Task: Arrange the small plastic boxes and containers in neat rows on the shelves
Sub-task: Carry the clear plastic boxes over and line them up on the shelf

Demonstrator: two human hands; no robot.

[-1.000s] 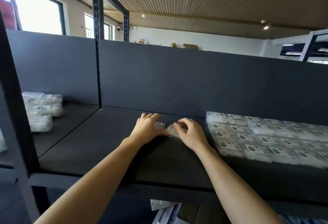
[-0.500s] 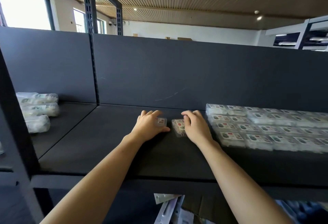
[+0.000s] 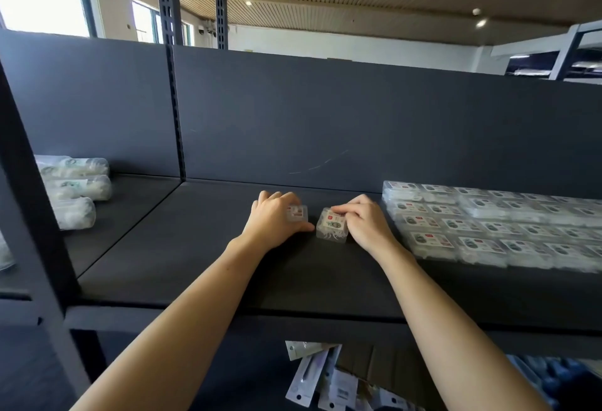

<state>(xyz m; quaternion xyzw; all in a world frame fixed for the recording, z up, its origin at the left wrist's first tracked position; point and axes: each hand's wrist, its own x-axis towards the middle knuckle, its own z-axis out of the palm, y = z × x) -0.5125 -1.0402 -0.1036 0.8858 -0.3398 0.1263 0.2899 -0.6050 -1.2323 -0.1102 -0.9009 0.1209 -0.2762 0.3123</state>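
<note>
Head view, contents by size. Shelf (image 3: 202, 267): dark board with a dark back panel (image 3: 325, 117) behind it and slotted uprights (image 3: 166, 0) rising above; a second bay adjoins on the left.

Block of boxes (image 3: 498, 224): small clear plastic boxes with printed labels, laid flat in four neat rows on the right part of the shelf, back row against the panel, running out of view to the right.

Rolls (image 3: 76, 187): clear wrapped cylinders lying on their sides in the left bay, stacked near the panel.

Packets (image 3: 312, 374): flat hanging-card packs below the shelf edge, partly hidden; contents cannot be told.

Left hand (image 3: 273, 218): palm down at mid-shelf, fingers curled over the left box (image 3: 298, 213), thumb lying along the board in front of it. Only the box's right end shows.

Right hand (image 3: 366, 221): just left of the block, fingertips pinching the upper edge of the right box (image 3: 330, 224).

Right box: tilted, label toward the camera, lower edge on the board, near the left box but apart from it, a narrow gap between them. Both loose boxes sit mid-shelf, left of the block and clear of it.
</note>
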